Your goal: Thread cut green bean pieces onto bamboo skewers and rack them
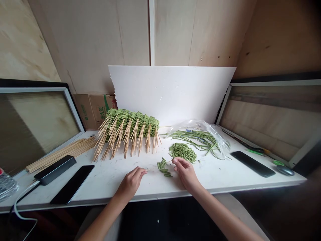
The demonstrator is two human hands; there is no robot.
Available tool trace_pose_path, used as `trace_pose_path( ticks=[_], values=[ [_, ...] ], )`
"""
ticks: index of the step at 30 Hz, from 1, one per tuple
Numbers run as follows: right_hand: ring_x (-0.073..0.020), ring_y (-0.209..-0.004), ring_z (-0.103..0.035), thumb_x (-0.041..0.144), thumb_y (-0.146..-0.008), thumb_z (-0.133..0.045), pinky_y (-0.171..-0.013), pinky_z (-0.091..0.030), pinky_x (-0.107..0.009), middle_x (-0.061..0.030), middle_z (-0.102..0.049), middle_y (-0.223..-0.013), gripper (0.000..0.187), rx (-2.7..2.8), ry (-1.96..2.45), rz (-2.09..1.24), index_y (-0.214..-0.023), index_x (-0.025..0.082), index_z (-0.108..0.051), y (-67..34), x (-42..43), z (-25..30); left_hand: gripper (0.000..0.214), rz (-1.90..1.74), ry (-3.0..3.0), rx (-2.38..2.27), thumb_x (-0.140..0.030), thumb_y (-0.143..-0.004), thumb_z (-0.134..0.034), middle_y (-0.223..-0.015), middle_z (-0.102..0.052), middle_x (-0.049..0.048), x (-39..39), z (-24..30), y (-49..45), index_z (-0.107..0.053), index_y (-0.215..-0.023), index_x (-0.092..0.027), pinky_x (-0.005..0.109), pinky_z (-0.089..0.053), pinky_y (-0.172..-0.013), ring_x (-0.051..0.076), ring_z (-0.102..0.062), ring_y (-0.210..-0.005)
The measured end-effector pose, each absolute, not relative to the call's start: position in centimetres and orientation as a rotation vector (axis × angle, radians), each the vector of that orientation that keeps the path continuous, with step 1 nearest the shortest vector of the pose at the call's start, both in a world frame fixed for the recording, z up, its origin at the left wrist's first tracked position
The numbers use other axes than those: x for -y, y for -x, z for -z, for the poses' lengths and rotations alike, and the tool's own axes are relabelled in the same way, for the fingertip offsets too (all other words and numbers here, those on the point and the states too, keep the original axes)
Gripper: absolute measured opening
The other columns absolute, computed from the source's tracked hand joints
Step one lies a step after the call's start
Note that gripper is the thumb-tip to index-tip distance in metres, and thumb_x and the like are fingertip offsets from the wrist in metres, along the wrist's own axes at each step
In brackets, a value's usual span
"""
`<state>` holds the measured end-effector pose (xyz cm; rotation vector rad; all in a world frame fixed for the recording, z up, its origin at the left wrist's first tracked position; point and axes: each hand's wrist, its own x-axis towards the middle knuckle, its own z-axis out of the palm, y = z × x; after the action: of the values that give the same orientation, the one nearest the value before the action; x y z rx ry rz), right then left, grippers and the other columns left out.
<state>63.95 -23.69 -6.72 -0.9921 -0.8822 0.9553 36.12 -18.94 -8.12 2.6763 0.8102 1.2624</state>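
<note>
My left hand [132,180] is closed in a pinch on a thin, pale bamboo skewer [147,169], which points to the right above the white table. The fingertips of my right hand [185,170] are pinched at the skewer's other end, and a bean piece between them cannot be made out. The skewer's middle is too faint to follow. Just below it lie several cut green bean pieces [164,167] in short rows. Behind my right hand is a heap of cut green beans [182,152].
Bean-loaded skewers [132,125] are stacked at back left, sticks facing me. Loose skewers [62,154], a black power bank [55,170] and a phone [72,184] lie left. Long beans [198,139] in a plastic bag, another black phone [252,163] and a mouse [285,170] are right.
</note>
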Motion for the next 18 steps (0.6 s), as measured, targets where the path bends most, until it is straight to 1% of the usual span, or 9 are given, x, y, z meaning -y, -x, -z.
trace_pose_path(
  ticks=[3,7,12,18],
  values=[
    [-0.0158,-0.072,-0.057,0.046,-0.074,-0.086,-0.071,-0.046,-0.03,-0.0018,-0.072,-0.088,0.031,0.876,0.998,-0.96,-0.093,0.023,-0.079,-64.09,23.61,7.01,0.017,-1.256,-2.691,-0.803,-0.013,-0.105,-0.046,-0.09,-0.069,0.0036,18.93,8.2,-36.07,-0.062,-0.105,-0.019,0.023,-0.056,-0.076,0.016,-0.071,-0.082],
    [-0.0166,-0.072,-0.055,0.047,-0.073,-0.086,-0.072,-0.044,-0.03,-0.0023,-0.07,-0.083,0.03,0.904,1.022,-0.955,-0.088,0.021,-0.079,-64.1,23.7,6.92,0.015,-1.296,-2.678,-0.763,-0.013,-0.105,-0.047,-0.087,-0.069,0.0037,18.97,8.01,-36.17,-0.061,-0.102,-0.019,0.023,-0.056,-0.075,0.016,-0.071,-0.081],
    [-0.0188,-0.077,-0.056,0.047,-0.075,-0.085,-0.073,-0.044,-0.031,-0.0036,-0.069,-0.083,0.029,0.93,1.05,-0.928,-0.087,0.021,-0.079,-64.07,23.69,6.95,0.014,-1.265,-2.667,-0.752,-0.014,-0.105,-0.048,-0.088,-0.069,0.0038,19.06,7.84,-36.07,-0.059,-0.098,-0.019,0.025,-0.056,-0.076,0.016,-0.072,-0.083],
    [-0.0173,-0.075,-0.056,0.044,-0.076,-0.085,-0.073,-0.042,-0.031,-0.0035,-0.07,-0.085,0.026,0.935,1.026,-0.961,-0.086,0.021,-0.079,-64.07,23.66,7.26,0.014,-1.266,-2.677,-0.751,-0.014,-0.105,-0.049,-0.087,-0.068,0.0036,19.1,8.01,-35.9,-0.058,-0.096,-0.019,0.026,-0.056,-0.076,0.017,-0.072,-0.084]
  ],
)
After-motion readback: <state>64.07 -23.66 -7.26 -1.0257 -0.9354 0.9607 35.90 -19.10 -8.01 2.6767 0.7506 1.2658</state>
